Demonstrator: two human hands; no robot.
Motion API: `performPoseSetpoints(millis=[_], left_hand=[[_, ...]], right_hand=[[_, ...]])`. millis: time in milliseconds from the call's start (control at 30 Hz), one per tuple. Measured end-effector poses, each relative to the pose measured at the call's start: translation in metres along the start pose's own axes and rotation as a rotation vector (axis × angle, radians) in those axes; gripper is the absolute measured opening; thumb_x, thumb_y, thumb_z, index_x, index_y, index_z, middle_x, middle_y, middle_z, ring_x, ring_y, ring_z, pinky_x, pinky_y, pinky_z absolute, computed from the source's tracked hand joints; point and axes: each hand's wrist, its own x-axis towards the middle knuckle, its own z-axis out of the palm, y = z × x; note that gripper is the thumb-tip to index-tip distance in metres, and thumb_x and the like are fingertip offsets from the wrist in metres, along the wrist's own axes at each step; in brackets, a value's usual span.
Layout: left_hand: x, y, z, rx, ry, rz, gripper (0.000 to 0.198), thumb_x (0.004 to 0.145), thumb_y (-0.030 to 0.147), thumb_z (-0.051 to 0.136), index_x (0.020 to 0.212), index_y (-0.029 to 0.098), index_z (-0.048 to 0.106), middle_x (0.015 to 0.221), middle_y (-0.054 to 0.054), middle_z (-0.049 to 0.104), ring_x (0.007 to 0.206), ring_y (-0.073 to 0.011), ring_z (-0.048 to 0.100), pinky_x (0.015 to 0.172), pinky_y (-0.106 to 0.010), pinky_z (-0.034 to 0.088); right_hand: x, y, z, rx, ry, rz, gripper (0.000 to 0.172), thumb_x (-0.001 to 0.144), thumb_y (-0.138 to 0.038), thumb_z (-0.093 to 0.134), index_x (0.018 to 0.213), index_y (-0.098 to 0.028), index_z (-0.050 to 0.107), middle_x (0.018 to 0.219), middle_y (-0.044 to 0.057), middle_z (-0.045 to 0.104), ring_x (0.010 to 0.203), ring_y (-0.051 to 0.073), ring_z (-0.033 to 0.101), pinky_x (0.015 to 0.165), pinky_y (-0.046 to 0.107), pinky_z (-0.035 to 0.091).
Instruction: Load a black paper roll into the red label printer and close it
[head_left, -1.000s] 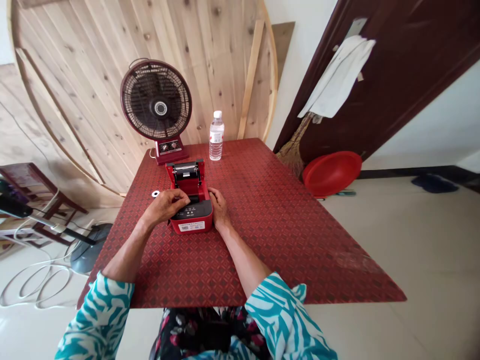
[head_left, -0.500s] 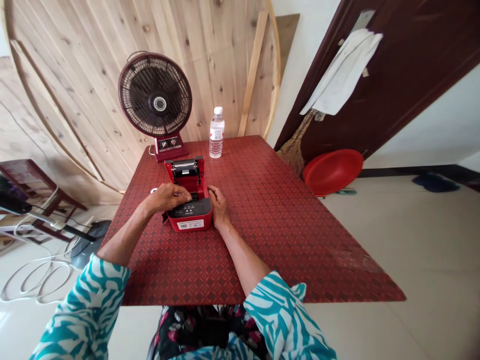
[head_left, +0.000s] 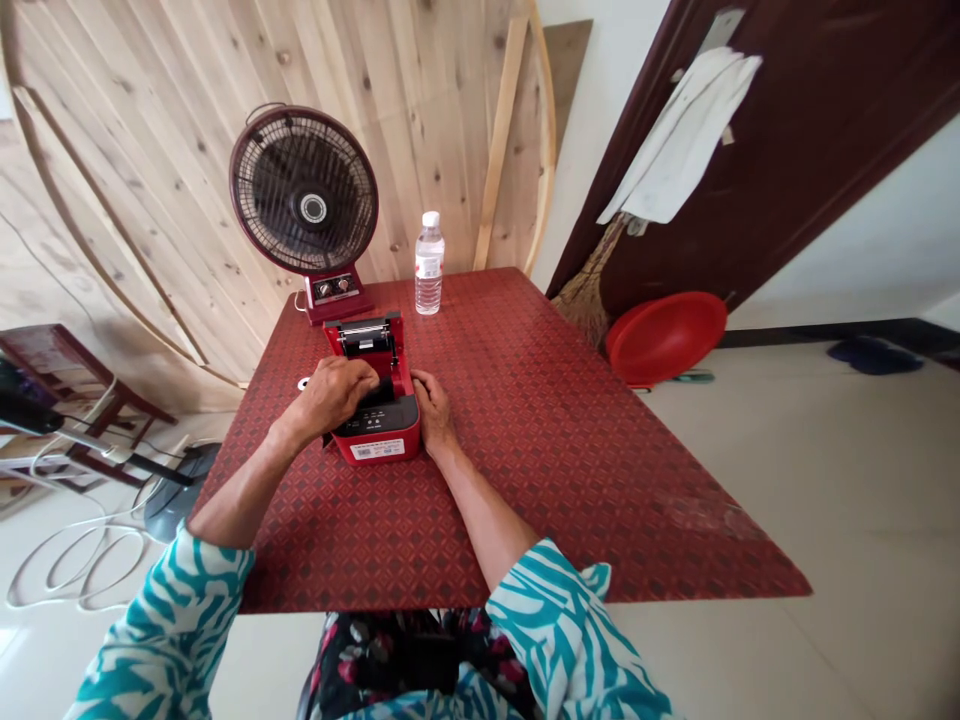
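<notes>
A small red and black label printer (head_left: 381, 445) stands on the table with its lid (head_left: 367, 337) raised. My left hand (head_left: 337, 390) reaches over the printer's open bay from the left, its fingers curled down. The fingertips are hidden, so whatever they pinch cannot be made out. Against the printer's right side, my right hand (head_left: 435, 410) grips the casing, the thumb out of clear sight. Just left of my left hand, a small white round thing (head_left: 303, 383) shows partly on the table.
A patterned red tabletop (head_left: 540, 430) spreads under everything. Behind the printer stand a dark red fan (head_left: 311, 210) and a water bottle (head_left: 429, 265). On the floor at right are a red basin (head_left: 667, 340) and a broom (head_left: 589, 300); a chair (head_left: 67, 370) is at left.
My left hand has lifted slightly and drawn back from the front panel towards the open bay, with its fingers more curled. The right hand stays on the printer's side. The view shifted a little.
</notes>
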Motion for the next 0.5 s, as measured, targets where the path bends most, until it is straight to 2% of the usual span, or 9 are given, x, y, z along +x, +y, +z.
performPoseSetpoints(millis=[100,233,333,400,500], left_hand=[[-0.013,0.008,0.002,0.056,0.086,0.100,0.027,0.100,0.029,0.041,0.092,0.021,0.066,0.088,-0.005,0.072,0.088,-0.0199,0.063,0.109,-0.042,0.036],[-0.030,0.013,0.009,0.035,0.184,0.154,0.029,0.102,0.032,0.040,0.091,0.023,0.065,0.088,-0.003,0.073,0.087,-0.0180,0.063,0.117,-0.045,0.027],[-0.039,0.013,0.015,-0.023,0.212,0.198,0.026,0.101,0.034,0.045,0.090,0.022,0.066,0.091,-0.002,0.074,0.089,-0.0174,0.065,0.120,-0.048,0.021],[-0.044,0.011,0.019,-0.042,0.236,0.220,0.022,0.099,0.036,0.051,0.093,0.022,0.067,0.092,-0.002,0.075,0.093,-0.0183,0.066,0.122,-0.050,0.019],[-0.049,0.006,0.026,-0.044,0.281,0.250,0.021,0.096,0.039,0.055,0.099,0.023,0.069,0.095,-0.004,0.075,0.097,-0.0203,0.068,0.122,-0.051,0.020]], right_hand=[[-0.002,0.003,0.000,0.015,-0.003,0.002,0.029,0.085,-0.041,0.051,0.101,-0.025,0.071,0.109,0.003,0.074,0.108,0.021,0.064,0.102,0.038,0.048],[0.004,0.007,0.000,0.097,0.035,0.089,0.035,0.086,-0.047,0.052,0.108,-0.025,0.068,0.114,0.005,0.074,0.109,0.022,0.065,0.101,0.040,0.050],[0.027,0.000,0.004,0.155,0.070,0.137,0.044,0.089,-0.050,0.047,0.121,-0.023,0.062,0.126,0.008,0.069,0.115,0.022,0.064,0.100,0.042,0.052],[0.051,-0.010,0.009,0.102,0.085,0.085,0.043,0.090,-0.050,0.047,0.120,-0.023,0.062,0.131,0.009,0.066,0.120,0.022,0.062,0.105,0.043,0.049],[0.082,-0.026,0.022,0.091,0.018,-0.044,0.046,0.094,-0.055,0.043,0.120,-0.024,0.064,0.128,0.006,0.069,0.120,0.021,0.062,0.104,0.040,0.050]])
